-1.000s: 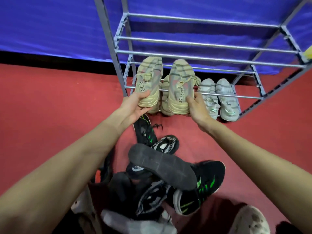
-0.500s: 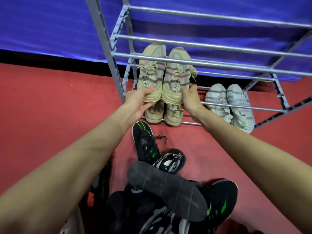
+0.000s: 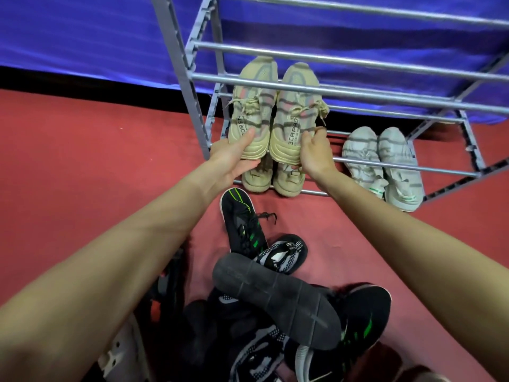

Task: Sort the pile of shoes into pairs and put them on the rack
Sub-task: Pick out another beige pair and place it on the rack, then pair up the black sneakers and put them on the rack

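Observation:
Two beige striped sneakers lie side by side on the second shelf of the grey metal rack (image 3: pixel 358 93), toes pointing to the back. My left hand (image 3: pixel 234 157) grips the heel of the left beige sneaker (image 3: pixel 252 111). My right hand (image 3: pixel 314 153) holds the heel of the right beige sneaker (image 3: pixel 296 111). Below them on the bottom shelf sit a tan pair (image 3: pixel 272 179) and a white-grey pair (image 3: pixel 385 164). A pile of black shoes (image 3: pixel 275 293) with green and white marks lies on the red floor in front of me.
A blue curtain (image 3: pixel 82 37) hangs behind the rack. The rack's left post (image 3: pixel 181 75) stands just left of my left hand. Red carpet (image 3: pixel 82 161) spreads to the left and right of the pile. A white shoe (image 3: pixel 124 357) shows at the lower left.
Both hands have pushed the beige pair deeper onto the second shelf, under the upper bars. The view has dropped and come closer to the rack.

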Tool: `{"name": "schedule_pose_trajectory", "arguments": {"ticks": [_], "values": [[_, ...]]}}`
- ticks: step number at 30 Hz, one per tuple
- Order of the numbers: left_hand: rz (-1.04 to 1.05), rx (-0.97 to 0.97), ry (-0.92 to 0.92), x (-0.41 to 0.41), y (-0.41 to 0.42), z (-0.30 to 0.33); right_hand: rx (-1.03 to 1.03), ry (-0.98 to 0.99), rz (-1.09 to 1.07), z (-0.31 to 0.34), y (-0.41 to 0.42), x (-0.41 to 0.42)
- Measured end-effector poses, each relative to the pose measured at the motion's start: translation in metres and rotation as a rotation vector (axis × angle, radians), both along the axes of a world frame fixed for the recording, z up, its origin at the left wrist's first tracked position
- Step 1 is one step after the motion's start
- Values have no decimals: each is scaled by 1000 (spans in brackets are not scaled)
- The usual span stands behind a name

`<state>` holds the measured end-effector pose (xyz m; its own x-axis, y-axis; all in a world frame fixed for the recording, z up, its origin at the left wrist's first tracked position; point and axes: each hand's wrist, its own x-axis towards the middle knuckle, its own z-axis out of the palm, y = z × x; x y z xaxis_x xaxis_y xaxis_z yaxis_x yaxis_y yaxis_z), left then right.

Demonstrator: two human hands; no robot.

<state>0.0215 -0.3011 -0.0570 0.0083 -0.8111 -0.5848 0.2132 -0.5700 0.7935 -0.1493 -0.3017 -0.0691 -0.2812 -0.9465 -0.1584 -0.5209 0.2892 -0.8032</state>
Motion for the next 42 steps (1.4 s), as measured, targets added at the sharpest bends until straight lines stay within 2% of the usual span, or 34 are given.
{"name": "schedule_pose_trajectory", "arguments": {"ticks": [4,7,9,11,12,15,18,20,24,26,28,30,33,35,38,39,42], "values": [[-146,-18,-204,0,8,-2,-2,97,14,2,8,-5],[-96,-84,-413,-6,37,-3,-17,71,59,7,34,1],[-134,-129,-585,-7,66,-14,-120,135,87,3,66,8],[-284,-151,-730,-7,99,-27,-168,205,119,-4,105,13],[-376,-149,-786,-4,114,-34,-127,222,170,-9,125,14],[-691,-149,-833,8,151,-51,114,224,386,-29,180,9],[-1054,-272,-963,18,179,-61,294,243,564,-45,224,-3],[-1198,-367,-1066,21,193,-62,379,290,643,-51,246,-14],[-1260,-352,-1179,24,202,-73,385,644,790,-59,277,-27],[-1240,-324,-1211,24,206,-78,398,668,763,-61,285,-28],[-1198,-371,-1245,22,211,-80,415,604,707,-61,286,-29],[-1126,-420,-1228,24,213,-79,393,529,673,-56,285,-31],[-1042,-378,-1059,35,206,-69,305,288,576,-40,282,-42],[-926,-254,-932,40,201,-54,229,76,465,-26,279,-54],[-715,-33,-600,38,194,-22,174,-192,229,-7,267,-64],[-710,-22,-539,37,192,-14,182,-254,122,-4,263,-67],[-689,0,-515,39,198,2,178,-297,-107,2,256,-70]]}}
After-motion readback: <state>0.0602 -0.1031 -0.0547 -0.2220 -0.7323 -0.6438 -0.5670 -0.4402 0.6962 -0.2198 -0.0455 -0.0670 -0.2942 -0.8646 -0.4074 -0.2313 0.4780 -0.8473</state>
